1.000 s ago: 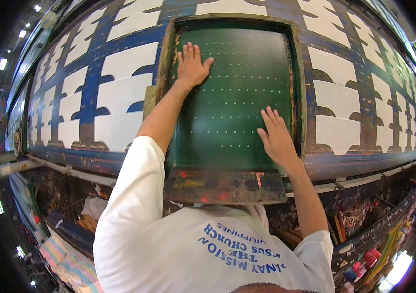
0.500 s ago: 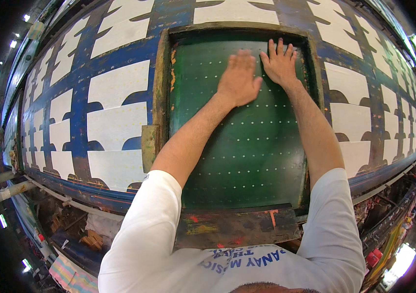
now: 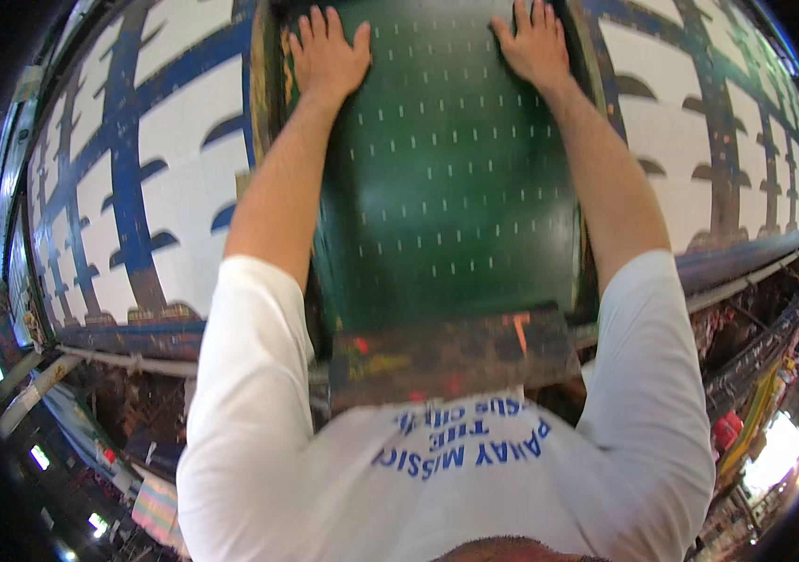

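A dark green panel (image 3: pixel 455 187) with rows of small pale dots lies in front of me, set in a worn wooden frame (image 3: pixel 261 112). It looks like a printing screen. My left hand (image 3: pixel 331 54) rests on the panel's far left part, fingers spread, near the frame's left side. At the far right, my right hand (image 3: pixel 532 47) lies flat with its fingers apart, close to the right side of the frame. Neither hand holds anything. Motion smears the dots into short streaks. The frame's far edge is out of view.
White cut fabric pieces (image 3: pixel 184 178) lie in rows on the long blue table (image 3: pixel 125 187), on both sides of the frame. A paint-stained board (image 3: pixel 446 351) sits at the frame's near end, against my body. Cluttered shelves (image 3: pixel 765 365) run below the table at the right.
My left hand has moved left, from the panel's middle to its left side. The right hand stays at the far right. The view has tilted, so the frame's far edge has left the picture.
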The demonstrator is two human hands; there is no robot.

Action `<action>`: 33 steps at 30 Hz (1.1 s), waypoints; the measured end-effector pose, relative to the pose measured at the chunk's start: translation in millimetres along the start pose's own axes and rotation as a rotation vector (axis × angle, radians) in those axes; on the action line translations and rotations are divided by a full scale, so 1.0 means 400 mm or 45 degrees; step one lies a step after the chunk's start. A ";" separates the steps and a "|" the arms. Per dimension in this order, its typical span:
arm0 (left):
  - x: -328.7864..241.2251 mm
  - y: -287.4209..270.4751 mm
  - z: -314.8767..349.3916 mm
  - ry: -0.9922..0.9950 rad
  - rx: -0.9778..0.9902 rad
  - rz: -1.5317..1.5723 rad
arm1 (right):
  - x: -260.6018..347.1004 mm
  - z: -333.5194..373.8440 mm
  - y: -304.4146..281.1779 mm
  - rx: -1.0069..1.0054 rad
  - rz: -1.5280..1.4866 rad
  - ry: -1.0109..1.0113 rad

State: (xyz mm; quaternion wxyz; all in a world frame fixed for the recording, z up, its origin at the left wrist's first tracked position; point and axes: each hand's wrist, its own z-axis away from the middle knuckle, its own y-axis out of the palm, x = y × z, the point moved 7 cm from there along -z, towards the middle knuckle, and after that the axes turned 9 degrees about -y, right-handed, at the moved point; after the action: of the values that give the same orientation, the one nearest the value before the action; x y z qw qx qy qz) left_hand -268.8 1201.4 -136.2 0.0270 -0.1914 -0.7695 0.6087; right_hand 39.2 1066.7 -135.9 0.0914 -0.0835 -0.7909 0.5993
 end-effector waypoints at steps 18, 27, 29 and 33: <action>-0.148 -0.281 0.811 1.399 0.586 0.078 | 0.229 0.796 -0.286 0.355 -0.227 -1.222; -0.319 -0.267 0.865 1.622 0.696 0.077 | 0.177 0.839 -0.369 0.639 -0.495 -1.217; -0.367 -0.261 0.873 1.619 0.717 0.086 | 0.129 0.830 -0.400 0.719 -0.680 -0.869; -0.489 -0.237 0.884 1.615 0.643 0.145 | 0.037 0.867 -0.491 0.407 -1.491 -0.055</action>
State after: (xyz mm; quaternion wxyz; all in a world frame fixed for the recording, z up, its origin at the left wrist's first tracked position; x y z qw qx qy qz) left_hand -209.9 792.0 -99.9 0.4843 -0.5392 -0.4279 0.5400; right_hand -64.4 694.2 -38.2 0.4014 0.3925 -0.6072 0.5622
